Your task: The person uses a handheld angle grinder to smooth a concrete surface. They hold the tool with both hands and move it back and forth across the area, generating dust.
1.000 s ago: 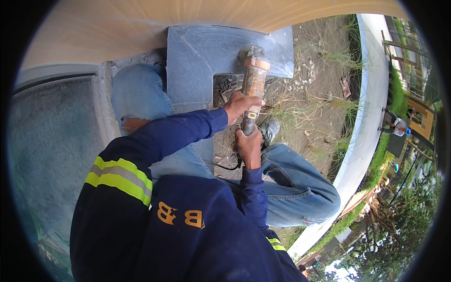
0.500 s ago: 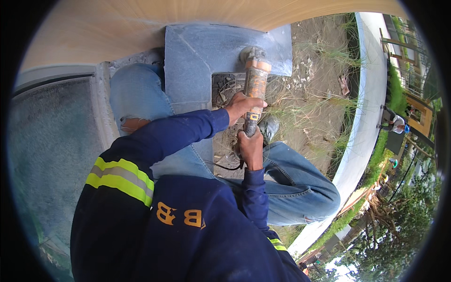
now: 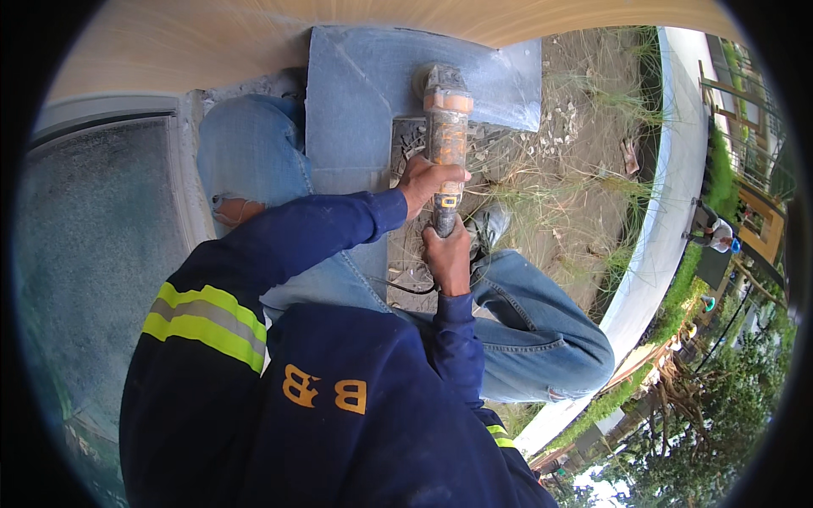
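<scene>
An angle grinder (image 3: 449, 140), dusty with orange bands, is held in both my hands with its head away from me. My left hand (image 3: 426, 183) wraps round the middle of its body. Closer to me, my right hand (image 3: 449, 256) grips the narrow rear end, near a dark cord. The grinder's head rests on or just over the far arm of a grey L-shaped stone slab (image 3: 349, 93); its disc is mostly hidden. Pale dust marks the slab's surface.
An orange-tan wall (image 3: 212, 46) borders the slab at the far side. A framed glass pane (image 3: 102, 212) stands at left. My jeans-clad knees (image 3: 542, 339) flank the work. Right are grassy soil (image 3: 576, 186), a pale curb (image 3: 669, 152) and a distant person (image 3: 718, 233).
The grinder has moved left along the slab's far arm, with both hands still on it. The view has shifted slightly.
</scene>
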A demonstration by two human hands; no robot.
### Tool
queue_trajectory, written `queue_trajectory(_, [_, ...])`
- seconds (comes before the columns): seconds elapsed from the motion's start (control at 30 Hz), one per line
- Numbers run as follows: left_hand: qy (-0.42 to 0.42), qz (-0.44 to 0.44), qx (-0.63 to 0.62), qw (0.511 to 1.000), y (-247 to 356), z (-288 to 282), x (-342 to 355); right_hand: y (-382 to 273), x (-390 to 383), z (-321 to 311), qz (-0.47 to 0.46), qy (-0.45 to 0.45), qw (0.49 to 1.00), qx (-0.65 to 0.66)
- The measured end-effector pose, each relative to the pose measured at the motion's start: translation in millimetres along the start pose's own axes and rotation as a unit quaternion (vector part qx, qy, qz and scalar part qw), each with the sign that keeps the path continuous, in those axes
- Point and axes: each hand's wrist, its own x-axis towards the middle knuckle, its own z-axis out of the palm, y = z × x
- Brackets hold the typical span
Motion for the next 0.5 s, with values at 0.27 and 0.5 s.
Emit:
queue_trajectory(0.27, [-0.010, 0.039, -0.023, 0.999, 2.3, -3.3, 24.1, -31.8, 12.6, -0.7, 0.004, -0.002, 1.000, -0.011])
queue_trajectory(0.5, [-0.001, 0.009, -0.027, 1.000, 2.4, -12.6, 7.5, -17.8, 8.2, 6.1, 0.006, -0.014, 1.000, -0.016])
